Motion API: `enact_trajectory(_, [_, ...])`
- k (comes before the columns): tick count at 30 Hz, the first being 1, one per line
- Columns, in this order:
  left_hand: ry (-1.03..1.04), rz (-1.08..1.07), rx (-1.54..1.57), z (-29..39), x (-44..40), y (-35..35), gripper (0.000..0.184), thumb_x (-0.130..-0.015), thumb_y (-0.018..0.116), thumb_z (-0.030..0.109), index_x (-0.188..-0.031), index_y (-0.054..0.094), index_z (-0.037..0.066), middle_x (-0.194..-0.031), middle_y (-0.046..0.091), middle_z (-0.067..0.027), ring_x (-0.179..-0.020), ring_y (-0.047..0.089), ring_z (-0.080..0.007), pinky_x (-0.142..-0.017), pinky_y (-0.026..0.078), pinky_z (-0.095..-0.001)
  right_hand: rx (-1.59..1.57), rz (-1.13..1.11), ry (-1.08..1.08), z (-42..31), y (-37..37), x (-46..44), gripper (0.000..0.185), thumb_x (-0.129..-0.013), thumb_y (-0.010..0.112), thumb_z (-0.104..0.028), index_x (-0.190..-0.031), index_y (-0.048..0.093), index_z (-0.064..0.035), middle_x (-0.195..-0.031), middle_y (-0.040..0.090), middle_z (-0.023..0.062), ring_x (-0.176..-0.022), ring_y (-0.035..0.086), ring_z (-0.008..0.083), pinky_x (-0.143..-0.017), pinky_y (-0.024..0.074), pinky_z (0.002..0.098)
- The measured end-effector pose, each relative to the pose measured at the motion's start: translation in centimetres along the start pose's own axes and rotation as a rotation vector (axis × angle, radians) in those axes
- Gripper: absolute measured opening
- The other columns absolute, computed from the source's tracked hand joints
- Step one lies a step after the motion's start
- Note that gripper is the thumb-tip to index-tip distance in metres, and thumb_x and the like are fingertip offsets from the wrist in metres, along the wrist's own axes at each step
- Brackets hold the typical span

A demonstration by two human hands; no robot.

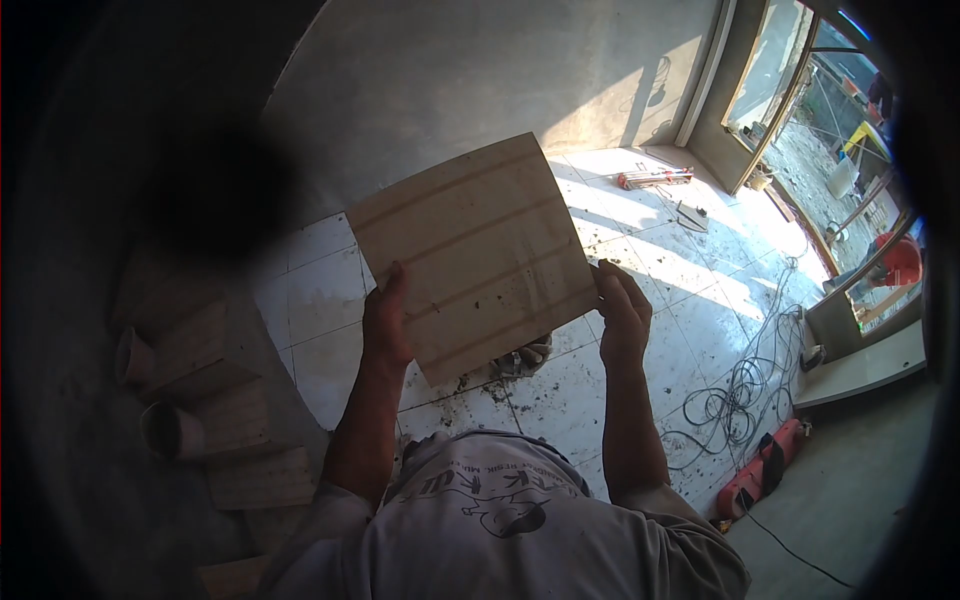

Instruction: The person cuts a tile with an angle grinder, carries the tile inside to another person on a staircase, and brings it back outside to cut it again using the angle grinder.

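"What's that being held up?"

"A flat, square, beige tile-like panel (pixel 470 240) with darker parallel bands across its face. It's up off the floor, between the two hands, tilted in front of the chest."

"And the grip?"

"The hands are apart from each other, both clamped on it. The left hand (pixel 388 318) has the left edge, thumb lying over the face. The right hand (pixel 622 312) pinches the opposite edge near a lower corner."

"What's under it?"

"Just below, between the hands, a grey, lumpy object (pixel 525 355); I can't make out what. Dark crumbs (pixel 455 408) are scattered near it over the glossy white tiled floor (pixel 325 285)."

"Off to the left?"

"Left of and below the left hand, in shadow, there are flat beige slabs (pixel 262 478) beside a round, pale, open-mouthed container (pixel 185 430)."

"And on the other side?"

"Right of the right hand, a loose tangle of thin dark cable (pixel 735 395). Nearer the body than that, a long red object with black parts (pixel 765 468). Well beyond the hands, a red-and-silver long tool (pixel 655 178) lies in the sunlit patch, near a smooth grey wall (pixel 450 80)."
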State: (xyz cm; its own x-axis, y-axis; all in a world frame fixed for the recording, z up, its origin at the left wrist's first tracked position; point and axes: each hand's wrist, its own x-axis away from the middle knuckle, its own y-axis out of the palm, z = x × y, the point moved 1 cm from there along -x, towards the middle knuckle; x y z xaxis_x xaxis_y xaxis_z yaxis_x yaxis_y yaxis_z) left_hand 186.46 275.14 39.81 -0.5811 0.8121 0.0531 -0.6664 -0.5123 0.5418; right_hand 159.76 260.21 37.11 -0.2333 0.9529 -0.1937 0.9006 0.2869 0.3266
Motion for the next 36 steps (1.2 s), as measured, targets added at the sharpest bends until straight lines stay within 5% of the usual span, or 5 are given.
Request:
enact_trajectory(25, [-0.087,-0.052,0.071,-1.7,-1.1,-0.1,0.061,-0.097,0.063,0.044,-0.139,0.048,0.003,-0.127,0.061,-0.0131,-0.113,0.064,-0.0279,-0.095,0.056,-0.0468,-0.048,0.019,0.032,-0.6,-1.1,0.7,0.042,-0.099,0.058,-0.026,-0.123,0.062,0.0077,-0.115,0.07,0.0173,-0.103,0.067,0.0227,-0.09,0.0524,0.0372])
enact_trajectory(30, [-0.149,-0.073,0.091,-4.9,-2.1,0.9,0.061,-0.097,0.062,0.044,-0.139,0.048,0.002,-0.129,0.061,-0.0125,-0.115,0.063,-0.0282,-0.097,0.054,-0.0472,0.074,0.131,0.101,-0.9,-4.1,1.6,0.043,-0.098,0.059,-0.028,-0.124,0.062,0.0067,-0.112,0.071,0.0167,-0.099,0.068,0.0227,-0.087,0.0539,0.0367])
enact_trajectory(32, [-0.155,-0.137,0.056,-6.8,-2.5,2.0,0.063,-0.102,0.052,0.046,-0.145,0.041,0.002,-0.138,0.056,-0.0147,-0.125,0.057,-0.0313,-0.105,0.048,-0.0483,0.105,0.203,0.13,-1.1,-6.7,2.7,0.043,-0.098,0.06,-0.029,-0.123,0.063,0.0064,-0.109,0.071,0.0167,-0.098,0.069,0.023,-0.086,0.0546,0.0365])
enact_trajectory(36, [-0.275,-0.157,0.1,-9.7,-3.1,5.2,0.061,-0.099,0.059,0.044,-0.14,0.046,0.001,-0.131,0.06,-0.0135,-0.117,0.062,-0.0288,-0.1,0.052,-0.0449,0.191,0.331,0.261,-2.0,-13.0,5.8,0.04,-0.097,0.059,-0.028,-0.12,0.064,0.0045,-0.099,0.073,0.0166,-0.088,0.071,0.0236,-0.08,0.0561,0.0362])
